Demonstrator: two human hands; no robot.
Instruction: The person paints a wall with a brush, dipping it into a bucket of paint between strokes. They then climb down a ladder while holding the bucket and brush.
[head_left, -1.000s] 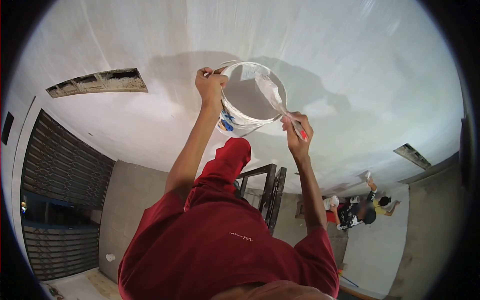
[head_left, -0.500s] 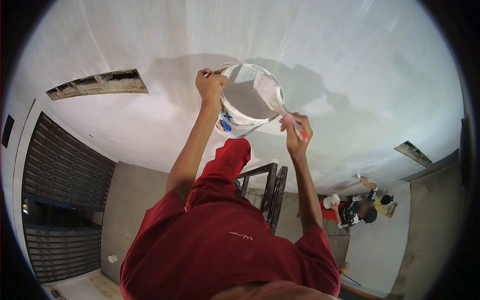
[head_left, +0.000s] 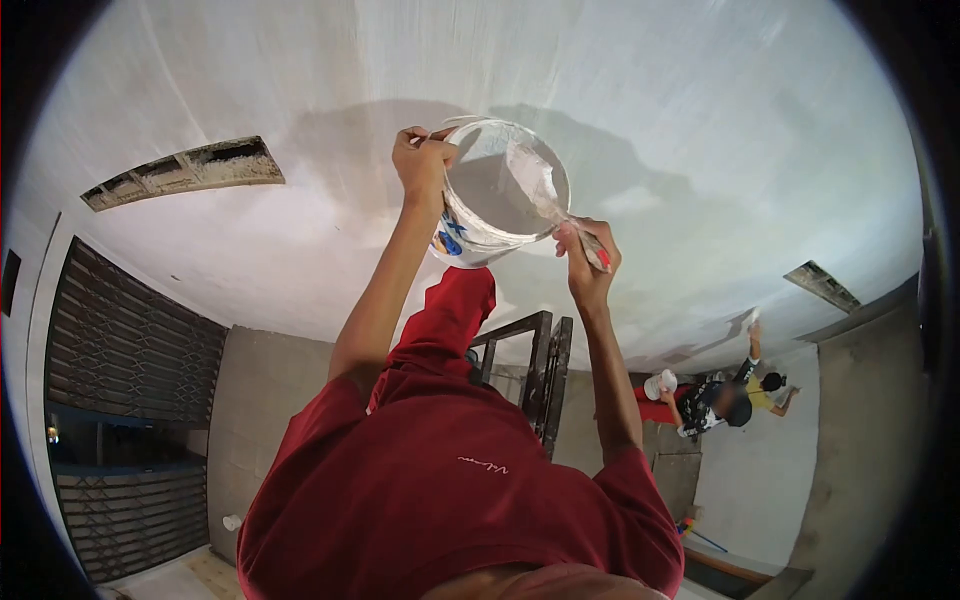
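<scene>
A white bucket [head_left: 485, 249] with a blue label is held up in front of the wall. My left hand [head_left: 420, 168] is closed around its left rim. Inside the bucket lies a pale, greyish-white paint-like liquid. Closed fingers of my right hand [head_left: 590, 265] grip the handle of a wide flat paintbrush [head_left: 530, 178], whose red end shows by the palm. The brush head is coated white and reaches over the right rim into the bucket.
The pale wall [head_left: 690, 130] has a slotted vent opening [head_left: 190, 172] at left and another vent [head_left: 822, 286] at right. A dark ladder frame [head_left: 545, 375] stands beside my leg. Lower right, a person [head_left: 715, 400] with a small white bucket [head_left: 660, 384] works at the wall near another person [head_left: 772, 388].
The brush head has tilted further left inside the bucket, my right hand shifting slightly. The person at lower right has raised an arm higher along the wall.
</scene>
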